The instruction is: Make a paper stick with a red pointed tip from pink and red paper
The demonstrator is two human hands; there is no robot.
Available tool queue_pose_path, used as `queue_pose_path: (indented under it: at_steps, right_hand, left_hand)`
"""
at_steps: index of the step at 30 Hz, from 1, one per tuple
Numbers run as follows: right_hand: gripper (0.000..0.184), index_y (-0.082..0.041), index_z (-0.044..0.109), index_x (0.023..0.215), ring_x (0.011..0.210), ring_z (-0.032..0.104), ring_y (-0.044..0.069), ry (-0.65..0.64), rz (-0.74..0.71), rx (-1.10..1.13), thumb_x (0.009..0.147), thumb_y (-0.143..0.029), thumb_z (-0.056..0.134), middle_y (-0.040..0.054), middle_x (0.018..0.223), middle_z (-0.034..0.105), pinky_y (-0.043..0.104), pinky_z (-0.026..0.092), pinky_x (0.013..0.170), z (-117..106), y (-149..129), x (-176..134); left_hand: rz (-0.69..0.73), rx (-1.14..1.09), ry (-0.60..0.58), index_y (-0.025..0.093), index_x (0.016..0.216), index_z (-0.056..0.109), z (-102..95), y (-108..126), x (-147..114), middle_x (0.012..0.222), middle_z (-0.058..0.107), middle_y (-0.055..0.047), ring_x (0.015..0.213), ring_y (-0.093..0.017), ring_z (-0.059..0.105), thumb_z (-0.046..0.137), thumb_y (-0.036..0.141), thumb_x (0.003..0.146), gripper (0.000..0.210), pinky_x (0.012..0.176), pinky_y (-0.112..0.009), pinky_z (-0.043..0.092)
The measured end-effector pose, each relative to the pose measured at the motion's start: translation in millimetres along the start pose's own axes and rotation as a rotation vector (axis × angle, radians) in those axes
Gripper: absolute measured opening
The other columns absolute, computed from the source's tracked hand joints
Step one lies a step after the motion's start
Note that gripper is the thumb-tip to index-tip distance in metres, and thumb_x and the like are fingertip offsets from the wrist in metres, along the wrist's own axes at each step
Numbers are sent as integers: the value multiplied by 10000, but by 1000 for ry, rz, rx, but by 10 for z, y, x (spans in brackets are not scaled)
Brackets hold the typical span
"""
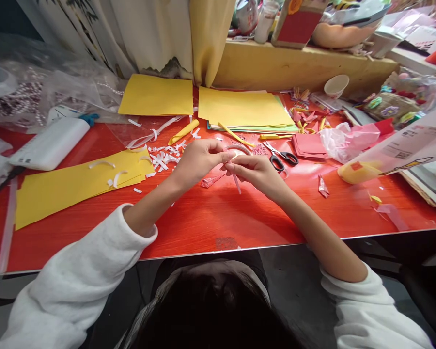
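Note:
Above the middle of the red table, my left hand point(201, 162) and my right hand point(259, 172) meet fingertip to fingertip. Both are closed in a pinch on a thin pale strip point(237, 184). One end of the strip hangs below my fingers, and a curved pale band point(241, 149) arcs just behind them. Exactly how the strip runs between the fingertips is hidden. Beneath my hands lies a folded red paper piece point(211, 181). Black-handled scissors point(281, 156) rest just beyond my right hand, and a heap of white paper scraps point(163, 159) is left of my left hand.
Yellow sheets point(160, 94) and a paper stack point(245, 106) lie at the back. Long yellow strips point(76, 182) and a white bottle-like pack point(51, 143) are on the left. Red paper squares point(309, 145), crumpled tissue point(343, 141) and a clear tub point(363, 169) stand right.

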State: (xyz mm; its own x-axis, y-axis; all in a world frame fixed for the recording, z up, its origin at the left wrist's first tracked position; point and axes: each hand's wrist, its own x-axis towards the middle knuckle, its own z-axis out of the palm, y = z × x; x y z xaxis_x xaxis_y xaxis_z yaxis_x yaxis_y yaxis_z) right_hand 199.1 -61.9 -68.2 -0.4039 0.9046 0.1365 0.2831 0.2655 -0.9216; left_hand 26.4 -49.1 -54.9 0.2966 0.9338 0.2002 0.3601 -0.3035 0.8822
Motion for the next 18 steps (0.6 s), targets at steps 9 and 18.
queue_pose_path:
  at_steps: [9, 18]
  right_hand:
    - [296, -155, 700, 755, 562, 443, 87, 4, 21, -8, 805, -433, 613, 7, 635, 584, 243, 336, 518, 17, -32, -19]
    - [317, -149, 701, 784, 561, 435, 85, -47, 71, -32, 779, -460, 638, 6, 633, 566, 243, 328, 509, 22, 4, -16]
  left_hand:
    - [-20, -79, -67, 145, 663, 612, -6, 37, -2, 673, 632, -22, 653, -122, 558, 617, 307, 766, 192, 623, -250, 405]
    - [-37, 56, -18, 161, 644, 596, -1, -16, 2, 627, 598, -7, 612, -117, 502, 626, 347, 762, 223, 581, -257, 352]
